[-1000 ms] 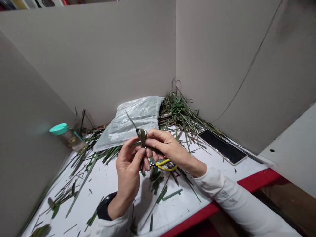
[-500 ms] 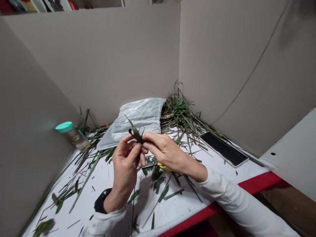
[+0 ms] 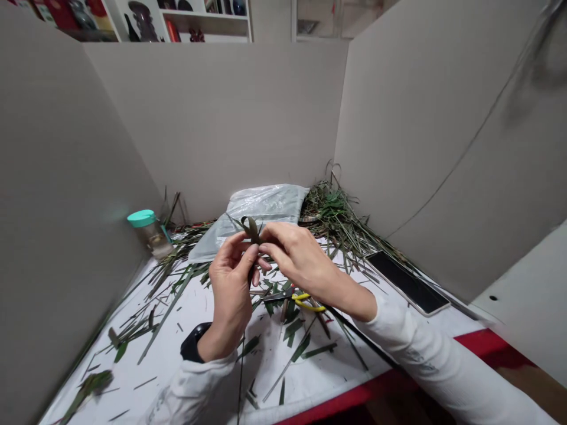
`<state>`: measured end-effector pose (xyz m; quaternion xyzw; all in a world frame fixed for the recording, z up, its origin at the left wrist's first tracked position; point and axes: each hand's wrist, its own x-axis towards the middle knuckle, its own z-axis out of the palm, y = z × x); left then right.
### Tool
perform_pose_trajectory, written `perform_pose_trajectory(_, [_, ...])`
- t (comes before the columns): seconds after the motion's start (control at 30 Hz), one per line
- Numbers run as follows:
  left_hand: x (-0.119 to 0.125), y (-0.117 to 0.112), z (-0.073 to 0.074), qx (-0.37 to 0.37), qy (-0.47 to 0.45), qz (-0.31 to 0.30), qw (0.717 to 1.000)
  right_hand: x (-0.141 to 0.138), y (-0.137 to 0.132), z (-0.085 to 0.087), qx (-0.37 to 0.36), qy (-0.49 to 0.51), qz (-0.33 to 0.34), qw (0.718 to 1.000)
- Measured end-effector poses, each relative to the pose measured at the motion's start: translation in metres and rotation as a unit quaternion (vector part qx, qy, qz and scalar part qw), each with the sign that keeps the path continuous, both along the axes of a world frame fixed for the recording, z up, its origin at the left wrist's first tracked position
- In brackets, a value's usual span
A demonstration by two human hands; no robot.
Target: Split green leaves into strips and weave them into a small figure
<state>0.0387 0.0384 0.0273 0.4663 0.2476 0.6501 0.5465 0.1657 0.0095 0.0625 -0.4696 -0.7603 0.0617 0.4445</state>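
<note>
Between my hands, above the table's middle, is a small piece of folded green leaf strips (image 3: 253, 229) with curled ends pointing up. My left hand (image 3: 233, 280) pinches its lower part between thumb and fingers. From the other side, my right hand (image 3: 299, 257) has its thumb and fingertips closed on the same leaf piece, close to the left thumb. The fingers hide its base. Below the hands lies a pair of scissors (image 3: 309, 303) with yellow handles, among cut leaf bits (image 3: 292, 327). A dark watch (image 3: 194, 342) sits on my left wrist.
A translucent plastic bag (image 3: 266, 200) lies at the back, beside a heap of long leaves (image 3: 331, 206). At the left stands a bottle with a turquoise lid (image 3: 142, 218). A tablet-like dark-screened device (image 3: 407, 282) lies right. Grey panels (image 3: 212, 112) enclose the white table (image 3: 177, 378).
The camera view has tilted up and shifted left, so more shelf shows. Both hands still grip the leaf piece, whose curled strips have turned slightly.
</note>
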Motion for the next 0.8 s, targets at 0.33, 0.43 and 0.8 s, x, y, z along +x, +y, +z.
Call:
perform_pose_trajectory(0.33, [-0.002,0.009,0.011,-0.036,0.031,-0.052,0.998,0.009,0.015,-0.009,-0.103,0.228,0.098,0.963])
perform_pose_trajectory(0.43, [-0.001,0.013,0.008,-0.05,0.041,-0.058,0.996,0.018,0.023,-0.016,-0.17,0.291,0.116,0.934])
perform_pose_trajectory(0.8, [0.0,0.012,-0.01,-0.079,0.101,-0.037,0.991,0.028,0.033,-0.043,-0.15,0.306,0.12,0.932])
